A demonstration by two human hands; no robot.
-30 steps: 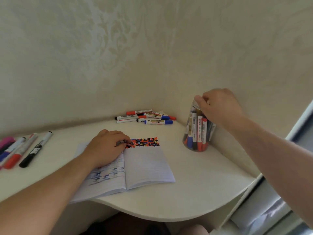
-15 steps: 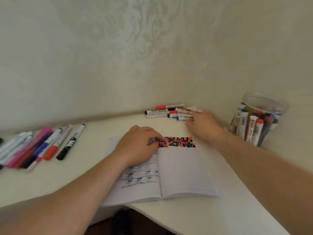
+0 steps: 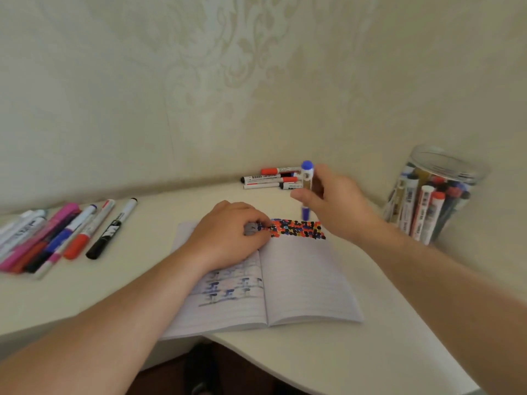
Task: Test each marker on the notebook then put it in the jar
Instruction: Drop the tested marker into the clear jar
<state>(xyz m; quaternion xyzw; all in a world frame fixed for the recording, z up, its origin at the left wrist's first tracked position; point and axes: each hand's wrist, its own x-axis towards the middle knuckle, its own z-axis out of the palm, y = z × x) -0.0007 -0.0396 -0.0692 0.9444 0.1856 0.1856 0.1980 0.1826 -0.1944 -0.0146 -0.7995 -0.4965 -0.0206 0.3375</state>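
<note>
An open lined notebook [image 3: 302, 283] lies on the white desk, with a band of red, blue and black dots [image 3: 296, 228] along the top of its right page. My left hand [image 3: 228, 235] rests curled on the left page and pins it down. Just behind the notebook's top edge, my right hand [image 3: 333, 203] holds a blue-capped marker [image 3: 307, 178] upright, cap still on. A clear jar [image 3: 445, 166] at the right, against the wall, holds several markers standing upright.
A small pile of markers [image 3: 271, 179] lies by the wall behind the notebook. Several more markers [image 3: 57, 232] lie in a row at the left. The desk [image 3: 370, 352] has a curved front edge, and walls close in behind and to the right.
My right hand left the jar, reached to the pile by the wall, and now holds a blue-capped marker lifted above the notebook's top edge. The left hand stayed on the page.
</note>
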